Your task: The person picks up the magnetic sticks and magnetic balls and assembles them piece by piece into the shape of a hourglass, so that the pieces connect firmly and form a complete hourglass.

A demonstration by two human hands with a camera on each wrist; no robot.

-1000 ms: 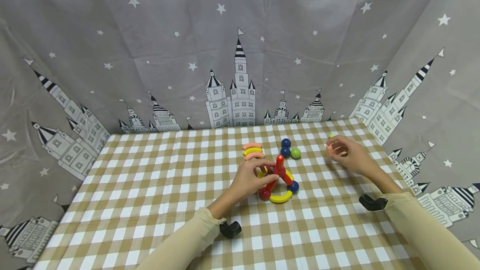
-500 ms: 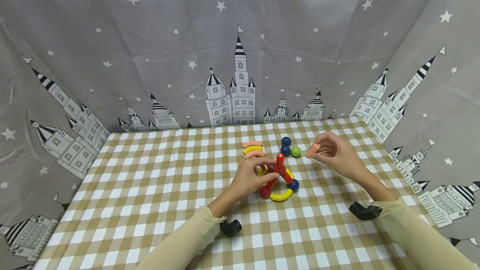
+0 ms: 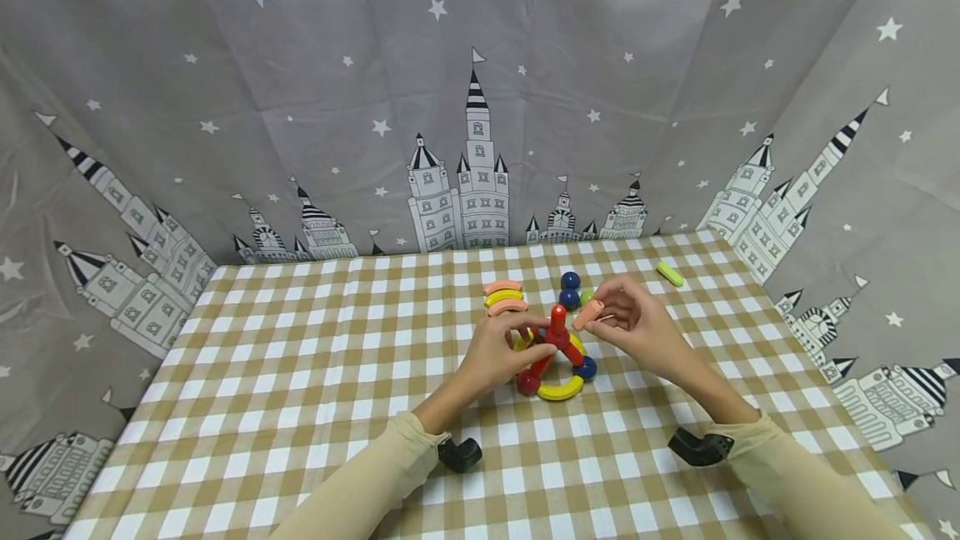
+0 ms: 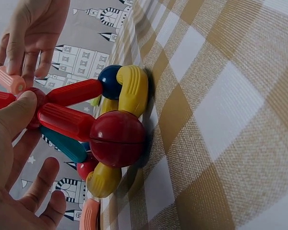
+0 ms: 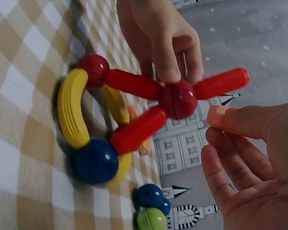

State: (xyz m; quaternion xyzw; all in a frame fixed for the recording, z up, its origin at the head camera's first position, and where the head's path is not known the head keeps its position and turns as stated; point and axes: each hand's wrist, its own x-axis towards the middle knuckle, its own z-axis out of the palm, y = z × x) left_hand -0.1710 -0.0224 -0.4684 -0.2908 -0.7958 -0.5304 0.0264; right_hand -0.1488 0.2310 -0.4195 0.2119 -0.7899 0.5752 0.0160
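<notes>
My left hand [image 3: 491,361] pinches the red ball [image 5: 179,99] at the top of a magnetic ball-and-stick frame standing on the table. A red stick [image 3: 558,321] points up from that ball. More red sticks [image 4: 67,121] and a teal stick [image 4: 65,143] slope down from it. At the base, yellow curved sticks [image 3: 561,389] link a blue ball [image 3: 585,368] and red balls [image 3: 528,382]. My right hand [image 3: 641,332] pinches a short salmon stick [image 3: 588,315] between thumb and fingers, close beside the top ball; the right wrist view shows a gap between them.
Behind the frame lie salmon [image 3: 502,287] and yellow [image 3: 503,298] curved sticks in a row. Two dark blue balls [image 3: 570,281] sit near a green ball [image 5: 152,219]. A lime stick [image 3: 670,274] lies at the back right. A grey curtain [image 3: 337,107] hangs behind the checked cloth [image 3: 285,373].
My right hand has moved left from the back right, carrying the salmon stick to the frame. The lime stick has come into full view. My left hand keeps its hold.
</notes>
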